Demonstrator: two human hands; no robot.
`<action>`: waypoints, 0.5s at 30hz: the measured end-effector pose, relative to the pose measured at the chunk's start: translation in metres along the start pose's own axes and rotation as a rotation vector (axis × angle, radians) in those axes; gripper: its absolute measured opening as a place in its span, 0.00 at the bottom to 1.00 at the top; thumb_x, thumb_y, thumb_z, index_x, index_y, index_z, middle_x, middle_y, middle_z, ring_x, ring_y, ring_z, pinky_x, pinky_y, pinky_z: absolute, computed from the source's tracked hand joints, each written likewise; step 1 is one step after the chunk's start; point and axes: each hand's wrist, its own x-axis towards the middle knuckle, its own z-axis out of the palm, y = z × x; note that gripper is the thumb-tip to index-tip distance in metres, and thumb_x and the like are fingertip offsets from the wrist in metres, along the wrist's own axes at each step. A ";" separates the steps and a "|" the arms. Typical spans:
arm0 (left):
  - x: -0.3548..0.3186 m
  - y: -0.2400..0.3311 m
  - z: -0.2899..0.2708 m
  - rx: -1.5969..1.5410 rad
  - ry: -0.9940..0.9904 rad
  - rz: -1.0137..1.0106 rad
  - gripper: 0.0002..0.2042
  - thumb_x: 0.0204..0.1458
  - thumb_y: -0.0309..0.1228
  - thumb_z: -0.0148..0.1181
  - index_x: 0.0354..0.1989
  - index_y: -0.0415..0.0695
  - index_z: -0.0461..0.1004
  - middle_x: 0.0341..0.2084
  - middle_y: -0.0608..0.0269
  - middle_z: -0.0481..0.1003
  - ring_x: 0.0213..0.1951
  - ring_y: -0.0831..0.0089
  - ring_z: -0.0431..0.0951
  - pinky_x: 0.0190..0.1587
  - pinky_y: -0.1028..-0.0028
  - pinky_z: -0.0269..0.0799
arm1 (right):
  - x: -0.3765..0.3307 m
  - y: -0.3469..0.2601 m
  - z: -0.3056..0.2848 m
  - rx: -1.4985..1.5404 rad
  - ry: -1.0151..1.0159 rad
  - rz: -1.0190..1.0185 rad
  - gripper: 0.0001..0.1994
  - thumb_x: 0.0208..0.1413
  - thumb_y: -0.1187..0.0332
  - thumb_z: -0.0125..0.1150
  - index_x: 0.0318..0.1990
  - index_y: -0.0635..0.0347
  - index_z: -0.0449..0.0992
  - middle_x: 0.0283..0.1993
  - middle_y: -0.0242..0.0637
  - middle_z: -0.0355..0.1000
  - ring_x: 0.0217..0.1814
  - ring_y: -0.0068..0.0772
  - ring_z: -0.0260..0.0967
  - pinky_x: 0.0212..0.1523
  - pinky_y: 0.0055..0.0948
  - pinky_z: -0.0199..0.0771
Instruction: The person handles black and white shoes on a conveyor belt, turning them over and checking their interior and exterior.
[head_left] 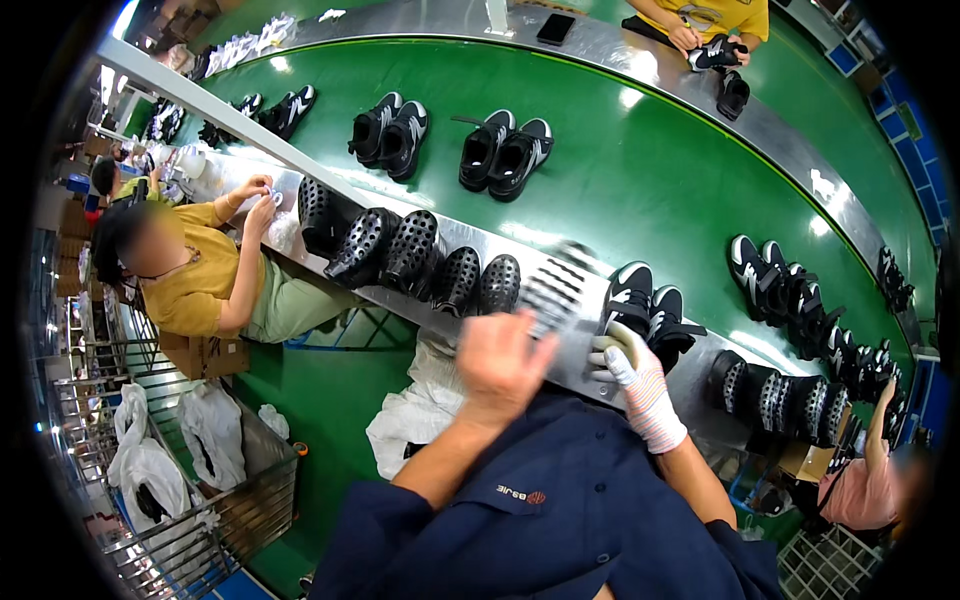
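My bare left hand [500, 368] is blurred by motion, its fingers curled at the near end of a smeared black perforated clog-like shoe [556, 285] above the metal ledge. A thin pale glove with striped cuffing covers my right hand [640, 385]. Its bent fingers grip the heel end of a black sneaker [628, 292] with white trim; the fingertips are partly hidden. Beside that sneaker stands its mate [665, 318]. Several black perforated clog-like shoes [408, 250] line the ledge left of my left hand.
A green conveyor belt [620, 170] beyond the ledge carries pairs of sneakers [505, 153]. More perforated shoes [778, 398] stand at the right. A seated person in yellow [200, 265] works at the left. Below are a wire cart [215, 530] and white sacks [420, 395].
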 end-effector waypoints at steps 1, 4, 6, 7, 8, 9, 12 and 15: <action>0.002 0.018 0.010 -0.162 -0.056 0.079 0.22 0.42 0.35 0.78 0.46 0.39 0.81 0.36 0.57 0.76 0.39 0.57 0.74 0.41 0.61 0.73 | 0.004 -0.001 0.013 0.244 -0.042 -0.042 0.41 0.63 0.50 0.69 0.75 0.60 0.57 0.65 0.38 0.71 0.56 0.30 0.73 0.52 0.33 0.79; 0.007 0.034 0.020 -0.519 -0.088 0.166 0.20 0.45 0.37 0.77 0.42 0.38 0.80 0.38 0.54 0.75 0.39 0.55 0.75 0.43 0.61 0.73 | -0.003 -0.006 0.020 0.522 -0.028 0.021 0.22 0.62 0.58 0.69 0.60 0.57 0.74 0.51 0.31 0.77 0.51 0.28 0.76 0.47 0.32 0.80; 0.023 0.031 0.023 -0.616 -0.144 -0.017 0.21 0.51 0.38 0.72 0.49 0.37 0.78 0.42 0.51 0.75 0.45 0.54 0.75 0.47 0.62 0.73 | -0.019 -0.010 0.001 0.583 -0.166 0.145 0.18 0.60 0.62 0.68 0.54 0.58 0.77 0.44 0.34 0.79 0.42 0.29 0.77 0.35 0.30 0.80; 0.032 0.033 0.033 -0.878 -0.201 -0.329 0.21 0.56 0.38 0.67 0.53 0.38 0.76 0.47 0.54 0.76 0.53 0.59 0.75 0.51 0.64 0.74 | -0.019 -0.012 0.001 0.563 -0.258 0.195 0.19 0.59 0.59 0.68 0.53 0.60 0.77 0.41 0.36 0.79 0.36 0.31 0.78 0.29 0.29 0.79; 0.036 0.028 0.047 -1.217 -0.361 -0.462 0.20 0.59 0.37 0.66 0.54 0.38 0.76 0.48 0.56 0.77 0.54 0.64 0.76 0.53 0.66 0.74 | -0.015 -0.009 0.002 0.518 -0.358 0.234 0.20 0.58 0.59 0.69 0.54 0.60 0.77 0.40 0.36 0.79 0.35 0.31 0.78 0.29 0.28 0.79; 0.042 0.032 0.060 -1.575 -0.536 -0.611 0.19 0.61 0.36 0.64 0.56 0.38 0.75 0.49 0.58 0.77 0.55 0.68 0.76 0.54 0.68 0.74 | -0.017 -0.007 -0.003 0.466 -0.435 0.284 0.21 0.58 0.59 0.69 0.55 0.60 0.77 0.40 0.36 0.79 0.34 0.31 0.78 0.30 0.27 0.79; 0.033 0.036 0.091 -1.471 -0.708 -0.718 0.09 0.63 0.32 0.62 0.43 0.38 0.78 0.34 0.62 0.79 0.36 0.75 0.79 0.43 0.73 0.76 | -0.034 -0.004 0.001 -0.275 0.022 -0.032 0.28 0.59 0.53 0.68 0.57 0.67 0.75 0.43 0.49 0.80 0.39 0.43 0.82 0.38 0.38 0.82; 0.015 0.036 0.119 -1.288 -0.513 -0.879 0.14 0.65 0.36 0.63 0.29 0.39 0.77 0.24 0.67 0.77 0.26 0.80 0.75 0.32 0.77 0.71 | -0.050 -0.012 0.006 -0.934 0.289 -0.332 0.33 0.57 0.47 0.70 0.59 0.66 0.73 0.43 0.56 0.80 0.45 0.59 0.80 0.49 0.47 0.79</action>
